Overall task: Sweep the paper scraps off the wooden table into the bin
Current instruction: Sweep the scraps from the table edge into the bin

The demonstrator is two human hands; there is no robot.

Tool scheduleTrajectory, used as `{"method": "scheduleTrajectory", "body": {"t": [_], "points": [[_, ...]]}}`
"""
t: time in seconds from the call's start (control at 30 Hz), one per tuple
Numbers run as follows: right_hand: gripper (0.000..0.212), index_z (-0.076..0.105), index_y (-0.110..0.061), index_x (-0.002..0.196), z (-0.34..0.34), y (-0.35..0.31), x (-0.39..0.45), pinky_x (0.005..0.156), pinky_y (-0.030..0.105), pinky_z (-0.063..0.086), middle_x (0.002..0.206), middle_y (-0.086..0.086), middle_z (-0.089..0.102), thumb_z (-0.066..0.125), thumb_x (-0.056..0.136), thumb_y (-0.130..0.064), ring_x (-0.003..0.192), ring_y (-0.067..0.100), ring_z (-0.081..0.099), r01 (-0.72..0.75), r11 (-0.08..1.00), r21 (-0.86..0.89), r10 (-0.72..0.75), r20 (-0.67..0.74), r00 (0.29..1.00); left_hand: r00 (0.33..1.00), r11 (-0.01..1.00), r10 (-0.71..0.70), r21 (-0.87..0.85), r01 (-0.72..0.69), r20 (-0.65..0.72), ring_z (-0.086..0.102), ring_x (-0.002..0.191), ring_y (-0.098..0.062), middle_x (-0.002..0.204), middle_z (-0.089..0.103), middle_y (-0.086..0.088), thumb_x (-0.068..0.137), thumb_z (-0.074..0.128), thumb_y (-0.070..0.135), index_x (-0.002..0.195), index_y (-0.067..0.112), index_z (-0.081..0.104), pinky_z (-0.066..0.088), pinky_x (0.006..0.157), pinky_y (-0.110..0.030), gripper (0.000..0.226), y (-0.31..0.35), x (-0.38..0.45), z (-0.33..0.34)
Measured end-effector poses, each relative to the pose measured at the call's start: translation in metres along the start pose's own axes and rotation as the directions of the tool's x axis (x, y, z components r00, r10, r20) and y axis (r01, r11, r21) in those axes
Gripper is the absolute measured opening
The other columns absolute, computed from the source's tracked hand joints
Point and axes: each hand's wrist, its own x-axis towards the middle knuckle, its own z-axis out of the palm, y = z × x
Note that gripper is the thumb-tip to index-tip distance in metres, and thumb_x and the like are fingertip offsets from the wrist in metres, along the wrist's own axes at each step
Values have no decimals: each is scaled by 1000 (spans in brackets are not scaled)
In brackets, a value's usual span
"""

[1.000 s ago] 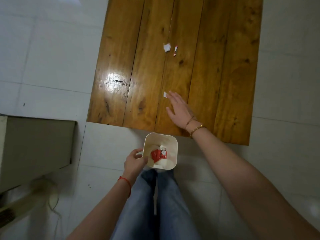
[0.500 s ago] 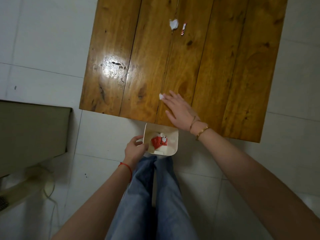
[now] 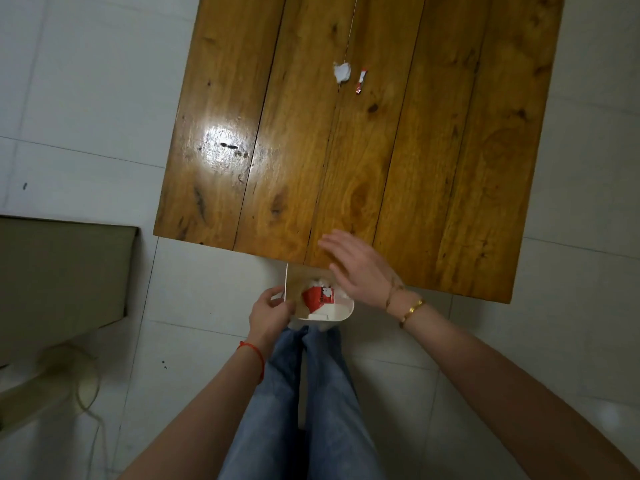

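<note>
Two hands work at the near edge of the wooden table. Nearest, below that edge and tucked partly under it, sits the bin, small and white. The left hand is closed around the bin's left rim, thumb and fingers pinching the wall. Inside lie a red wrapper and some white paper; the wrapper carries a small printed figure, but no writing can be read. The right hand is flat and open, fingers spread, holding nothing, lying across the table's near edge right above the bin. Whether a scrap sits beneath the palm cannot be told.

Judging by this, one sweep is finishing at the edge, with the bin placed to catch. Far up the table from the bin, well apart from both hands, two pieces remain: a white scrap and, just beside it, a thin red-and-white strip, its print too small to read. The next move likely calls for reaching the open hand past them and dragging both back toward the bin.
</note>
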Motion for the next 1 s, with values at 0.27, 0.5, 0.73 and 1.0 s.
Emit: {"method": "scheduleTrajectory", "body": {"t": [0.27, 0.5, 0.73, 1.0], "points": [[55, 21, -18, 149, -83, 63, 115, 120, 41, 15, 160, 5, 14, 38, 99, -32, 147, 23, 11, -319, 948, -19, 310, -178, 934, 999, 999, -34, 7, 34, -5, 62, 110, -34, 124, 62, -17, 84, 68, 14, 133, 15, 51, 53, 94, -52, 52, 9, 5, 8], [59, 13, -17, 151, -121, 97, 194, 121, 41, 5, 161, 7, 4, 38, 99, -31, 148, 25, 3, -339, 937, -83, 327, -128, 936, 998, 998, -63, -13, 63, -1, 65, 104, -30, 123, 64, -14, 81, 73, 22, 128, 20, 54, 56, 90, -48, 51, 10, 9, 8], [60, 8, -13, 151, -122, 105, 222, 121, 41, 4, 161, 8, 1, 35, 101, -31, 148, 28, -1, -339, 929, -151, 336, -47, 941, 998, 997, -69, 37, 69, 3, 62, 110, -31, 127, 62, -11, 79, 74, 29, 127, 24, 53, 55, 91, -47, 52, 15, 12, 6], [62, 8, -9, 151, -89, 89, 179, 121, 37, 5, 161, 10, 5, 32, 100, -35, 148, 22, 3, -178, 955, -235, 182, -6, 983, 998, 996, -55, 64, 54, 9, 61, 111, -34, 128, 61, -13, 80, 73, 29, 126, 24, 54, 54, 93, -50, 50, 20, 14, 4]]}}
